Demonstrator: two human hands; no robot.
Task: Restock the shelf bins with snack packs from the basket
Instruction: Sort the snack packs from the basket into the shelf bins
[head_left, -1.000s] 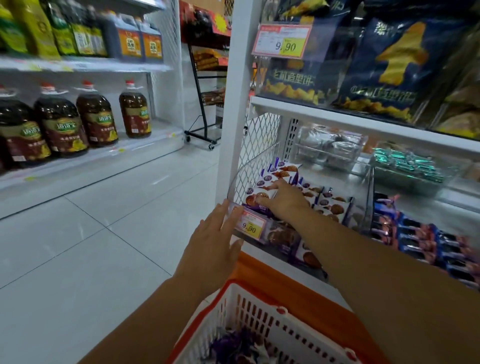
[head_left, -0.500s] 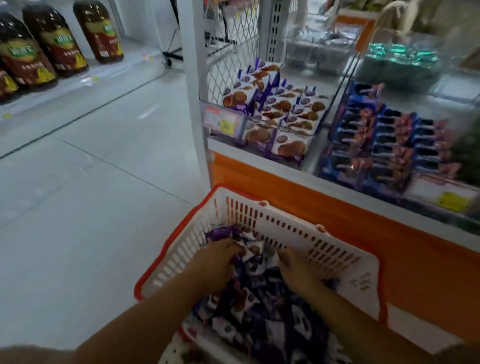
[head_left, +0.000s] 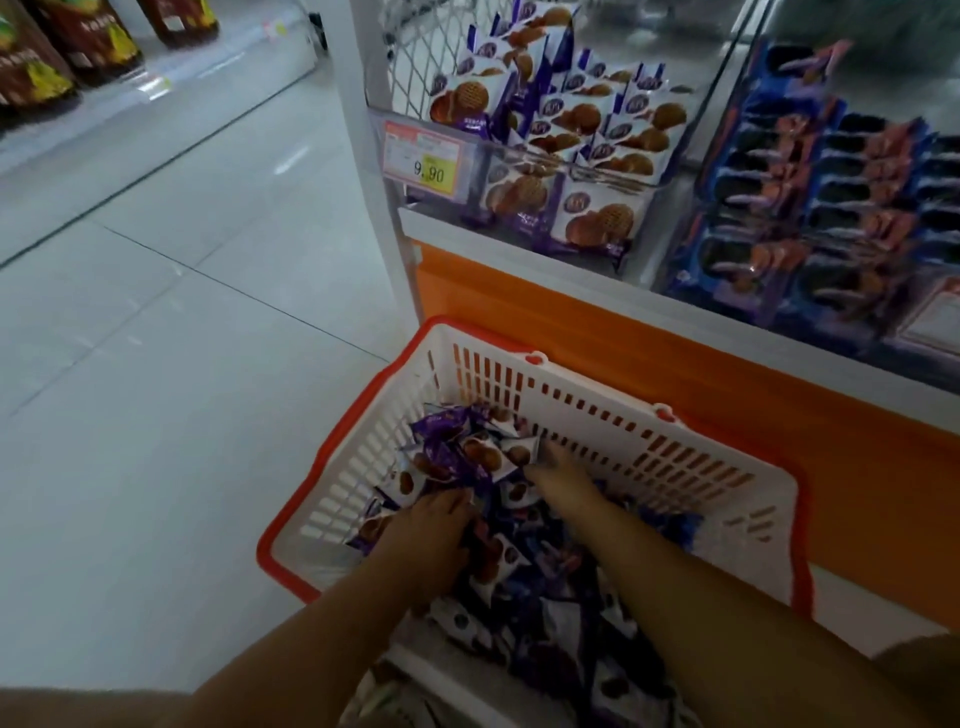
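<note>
Snack packs (head_left: 457, 460) in basket (head_left: 649, 431) touch left hand (head_left: 431, 530), right hand (head_left: 563, 480).

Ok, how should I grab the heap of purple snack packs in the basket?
Probably from above, cupping the heap's two flanks. The snack packs lie loose and piled toward the far wall of the basket, with the left hand and right hand on either side.

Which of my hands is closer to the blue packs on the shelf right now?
Right. The right hand is in the basket, below and left of the blue packs; the left hand lies further left and lower in the same basket.
</note>
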